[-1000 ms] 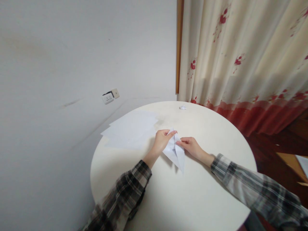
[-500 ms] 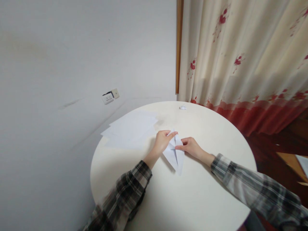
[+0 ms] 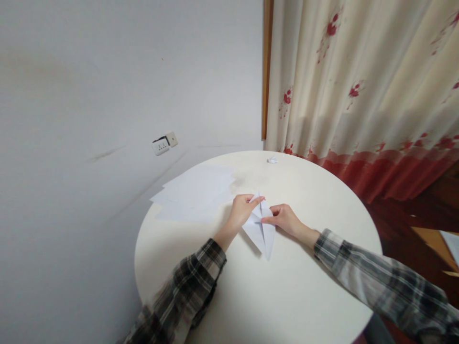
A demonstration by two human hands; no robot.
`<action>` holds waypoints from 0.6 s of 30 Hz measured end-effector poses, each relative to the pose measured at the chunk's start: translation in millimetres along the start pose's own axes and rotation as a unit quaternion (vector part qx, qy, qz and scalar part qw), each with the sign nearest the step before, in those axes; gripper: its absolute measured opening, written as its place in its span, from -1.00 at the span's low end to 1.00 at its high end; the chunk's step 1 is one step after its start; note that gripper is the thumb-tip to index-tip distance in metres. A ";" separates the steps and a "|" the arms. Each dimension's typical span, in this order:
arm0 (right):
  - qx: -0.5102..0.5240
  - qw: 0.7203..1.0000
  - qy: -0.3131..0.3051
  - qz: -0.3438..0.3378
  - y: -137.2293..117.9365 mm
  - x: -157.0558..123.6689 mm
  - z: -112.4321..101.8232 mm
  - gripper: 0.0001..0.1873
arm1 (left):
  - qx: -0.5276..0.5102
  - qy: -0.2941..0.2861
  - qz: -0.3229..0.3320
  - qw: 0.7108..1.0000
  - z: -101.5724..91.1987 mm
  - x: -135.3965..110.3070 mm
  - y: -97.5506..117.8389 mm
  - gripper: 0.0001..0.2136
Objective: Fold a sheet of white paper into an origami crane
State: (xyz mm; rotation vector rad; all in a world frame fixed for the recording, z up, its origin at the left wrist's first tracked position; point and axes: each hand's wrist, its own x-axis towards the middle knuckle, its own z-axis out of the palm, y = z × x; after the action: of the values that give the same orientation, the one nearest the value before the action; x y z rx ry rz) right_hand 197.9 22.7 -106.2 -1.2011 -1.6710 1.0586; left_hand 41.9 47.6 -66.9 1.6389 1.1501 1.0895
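A folded sheet of white paper [image 3: 256,234], shaped like a long diamond with a crease line down its middle, is held between my two hands just over the table. My left hand [image 3: 243,209] pinches its upper left part, thumb lying across the front near the top point. On the right edge, my right hand [image 3: 285,218] grips the paper between thumb and fingers, the thumb tip near the centre fold. The fingers behind the paper are hidden. Its lower point faces me.
Loose white sheets [image 3: 197,191] lie spread at the left of the round white table [image 3: 287,286]. A small crumpled or folded white paper piece [image 3: 272,160] rests near the far edge. Behind stand a wall with a socket [image 3: 161,146] and a flowered curtain [image 3: 322,95].
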 end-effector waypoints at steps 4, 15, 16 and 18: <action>0.004 1.000 0.011 0.010 -0.7 0.7 0.3 -0.55 | 0.025 -0.040 -0.003 0.999 -2.3 -0.3 -0.4 -0.65; 0.018 1.000 0.009 0.002 -1.2 -0.6 1.8 -0.61 | -0.029 -0.051 -0.051 0.997 -2.3 -4.1 4.9 -0.75; 0.019 1.000 0.005 -0.004 -1.6 -1.1 1.8 -0.61 | -0.037 -0.054 -0.055 0.996 -2.6 -4.3 5.3 -0.75; 0.030 0.999 0.000 -0.010 -2.6 -1.9 1.6 -0.59 | -0.045 -0.054 -0.060 0.996 -3.6 -4.5 5.9 -0.73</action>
State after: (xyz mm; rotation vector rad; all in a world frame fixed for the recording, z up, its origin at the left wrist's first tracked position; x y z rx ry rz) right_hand 196.1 20.1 -104.5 -1.1429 -1.6371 1.0887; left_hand 39.0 42.4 -61.3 1.5191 1.0983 0.9507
